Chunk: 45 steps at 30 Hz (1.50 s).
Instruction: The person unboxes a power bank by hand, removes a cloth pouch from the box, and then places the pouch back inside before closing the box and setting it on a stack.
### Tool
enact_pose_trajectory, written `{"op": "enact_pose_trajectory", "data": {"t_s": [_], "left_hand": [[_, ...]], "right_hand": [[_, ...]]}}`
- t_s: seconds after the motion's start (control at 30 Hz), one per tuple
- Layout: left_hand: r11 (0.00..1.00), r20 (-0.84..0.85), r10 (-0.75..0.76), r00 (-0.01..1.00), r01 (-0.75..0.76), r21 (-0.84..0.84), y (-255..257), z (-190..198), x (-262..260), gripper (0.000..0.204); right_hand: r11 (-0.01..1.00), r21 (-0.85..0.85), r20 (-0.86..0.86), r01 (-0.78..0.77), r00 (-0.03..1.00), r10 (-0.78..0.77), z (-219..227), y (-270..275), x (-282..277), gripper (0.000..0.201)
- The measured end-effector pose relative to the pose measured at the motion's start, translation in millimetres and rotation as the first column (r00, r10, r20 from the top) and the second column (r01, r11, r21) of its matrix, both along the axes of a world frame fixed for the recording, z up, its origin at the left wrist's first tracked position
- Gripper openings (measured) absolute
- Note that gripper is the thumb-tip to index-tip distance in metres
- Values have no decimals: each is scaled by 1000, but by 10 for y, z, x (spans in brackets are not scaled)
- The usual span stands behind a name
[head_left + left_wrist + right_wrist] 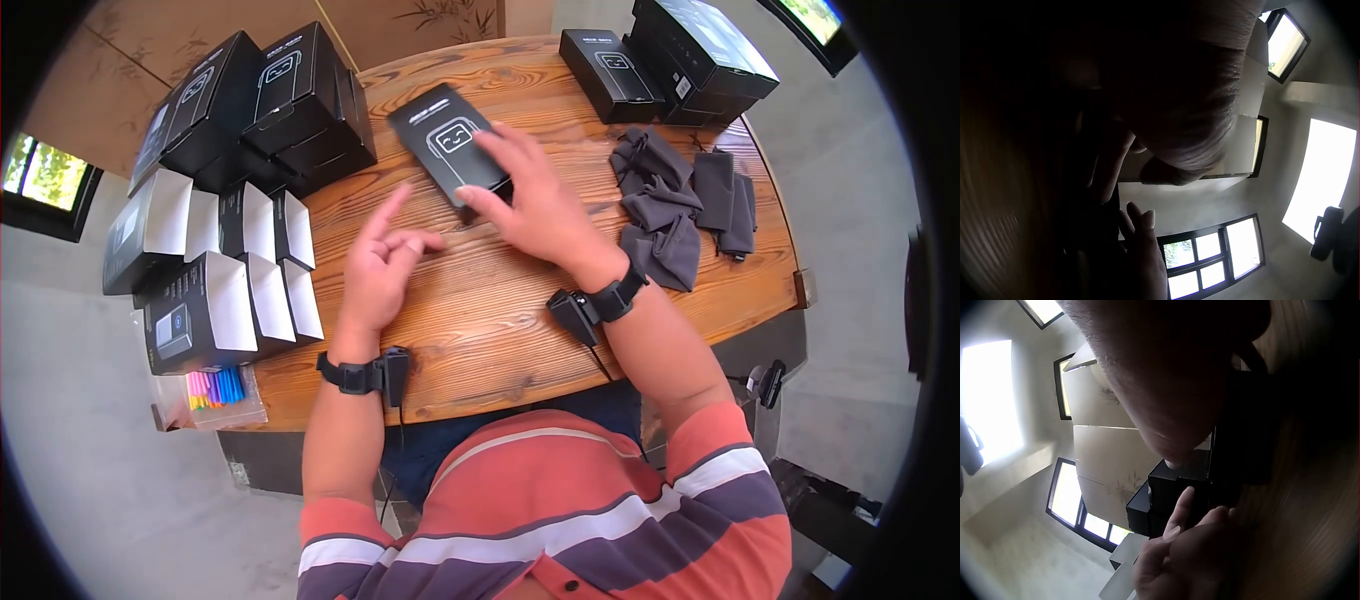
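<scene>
A black box with a smiling-face screen drawn on its lid lies tilted at the middle of the table. My right hand grips its near right part, thumb at the near edge and fingers over the right side. Left of the box, my left hand is in the air, index finger extended and the other fingers loosely bent, holding nothing. The left wrist view is dark, with the left hand filling its upper part. In the right wrist view, the right hand is beside the dark box.
Large black boxes stand at the back left, above several open-ended boxes. Coloured sticks in a clear bag lie at the near left. More black boxes are at the back right, with dark grey pouches in front.
</scene>
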<state>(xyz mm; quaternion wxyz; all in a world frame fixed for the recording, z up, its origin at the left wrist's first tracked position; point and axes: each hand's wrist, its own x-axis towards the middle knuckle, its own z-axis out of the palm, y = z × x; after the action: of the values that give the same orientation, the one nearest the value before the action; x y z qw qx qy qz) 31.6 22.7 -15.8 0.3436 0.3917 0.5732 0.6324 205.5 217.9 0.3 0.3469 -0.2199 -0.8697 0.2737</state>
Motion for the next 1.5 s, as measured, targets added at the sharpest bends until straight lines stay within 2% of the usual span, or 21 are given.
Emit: {"op": "enact_pose_trajectory", "data": {"t_s": [0.03,0.07,0.17,0.23,0.43,0.5,0.53,0.6,0.67,0.73,0.8,0.83,0.9,0.97,1.1,1.23,1.3,1.37,1.43,1.47,1.5], "left_hand": [[990,-25,-125,992,123,-76,-20,8,30,67],[993,-100,-116,988,112,-47,2,7,124,56],[992,-118,-128,985,125,-33,18,-8,137,49],[994,-103,-105,989,103,-29,12,-40,111,41],[996,-49,48,998,-44,75,-9,-33,38,30],[994,-58,65,996,-59,96,-5,-28,26,28],[988,-69,110,992,-102,112,-4,-51,10,28],[982,-68,164,984,-156,106,-17,-71,-39,27],[987,-72,154,986,-149,68,12,-49,-17,27],[992,-59,121,991,-119,35,38,-73,11,29],[999,-19,42,999,-41,32,55,-85,44,41],[1000,-70,1,998,0,11,40,-160,-1,48],[997,-106,-54,993,47,-63,20,-62,46,65],[999,-384,-38,922,34,-18,32,10,33,69],[1000,-355,-3,935,8,13,49,-9,27,69],[998,-201,0,980,-12,-58,32,53,70,59],[997,-162,24,987,-36,-74,21,44,70,56],[996,-200,48,979,-61,-61,25,32,57,48],[995,-183,92,979,-95,-10,31,8,53,45],[993,-162,116,980,-112,29,28,-4,65,41],[992,-163,128,978,-126,27,29,0,70,41]], "right_hand": [[1000,3,1,0,1000,0,53,4,23,78],[999,26,8,36,999,-37,117,5,48,83],[986,144,30,85,995,-91,128,23,56,97],[974,206,126,92,985,-119,92,-43,52,101],[993,107,96,56,993,-67,68,26,72,93],[991,14,197,-132,972,126,168,122,176,90],[991,15,197,-132,972,126,223,188,227,90],[899,-311,121,-309,925,360,321,360,319,91],[977,-173,80,-120,987,136,296,594,359,86],[991,9,5,136,991,-136,212,963,367,77],[913,187,32,364,926,-376,182,1384,434,72],[846,287,57,449,874,-482,164,1584,476,72],[766,356,104,535,792,-601,-15,1944,519,76],[765,326,180,556,758,-628,-51,2026,525,81],[776,298,233,556,746,-624,8,1940,487,86],[741,295,218,603,713,-666,-17,1880,457,93],[773,173,280,610,722,-632,34,1916,473,94],[788,143,193,599,764,-616,75,1943,529,92],[870,-58,-7,490,871,-491,100,1954,618,85],[899,-182,-106,398,901,-420,233,1746,618,76],[919,-209,-116,334,925,-362,425,1498,618,72]]}}
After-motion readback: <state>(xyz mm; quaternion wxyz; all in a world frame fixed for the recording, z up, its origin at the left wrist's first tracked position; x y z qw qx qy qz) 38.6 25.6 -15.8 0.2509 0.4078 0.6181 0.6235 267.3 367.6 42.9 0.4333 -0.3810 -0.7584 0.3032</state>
